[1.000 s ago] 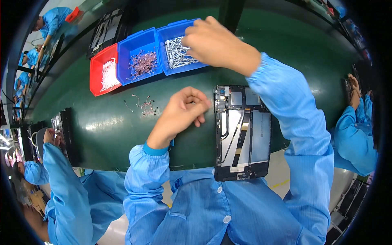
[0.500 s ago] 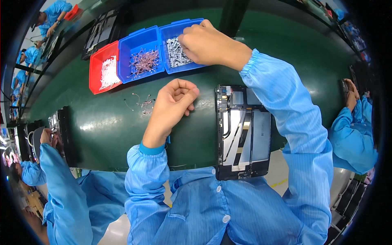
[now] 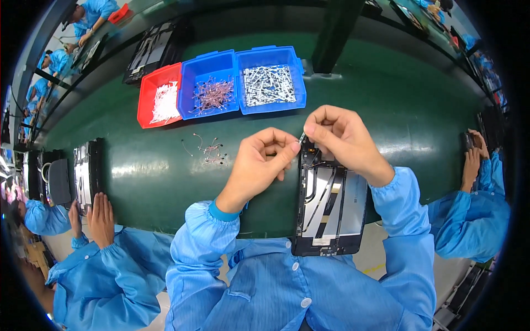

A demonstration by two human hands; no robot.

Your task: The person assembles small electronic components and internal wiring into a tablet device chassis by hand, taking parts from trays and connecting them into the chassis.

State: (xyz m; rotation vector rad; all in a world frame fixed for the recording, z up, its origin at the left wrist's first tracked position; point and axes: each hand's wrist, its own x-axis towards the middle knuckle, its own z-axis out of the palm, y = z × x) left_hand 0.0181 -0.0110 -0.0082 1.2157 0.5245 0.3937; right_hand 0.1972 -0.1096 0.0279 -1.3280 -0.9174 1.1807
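My right hand pinches a small silver-and-white strip between thumb and forefinger. The thumb and forefinger of my left hand are closed at the lower end of the same strip, so the two sets of fingertips almost meet. Both hands are over the top left corner of an opened tablet, whose black frame, ribbon cables and pale inner panels are exposed. The tablet lies at the near table edge, its upper right part hidden under my right hand.
Behind my hands stand a red bin of white pieces, a blue bin of thin wired parts and another blue bin of silver strips. Loose wired parts lie left. Co-workers' hands are at both sides.
My right hand has come out of the right blue bin with a small strip and down to the tablet's top corner. My left hand has moved right to meet it.
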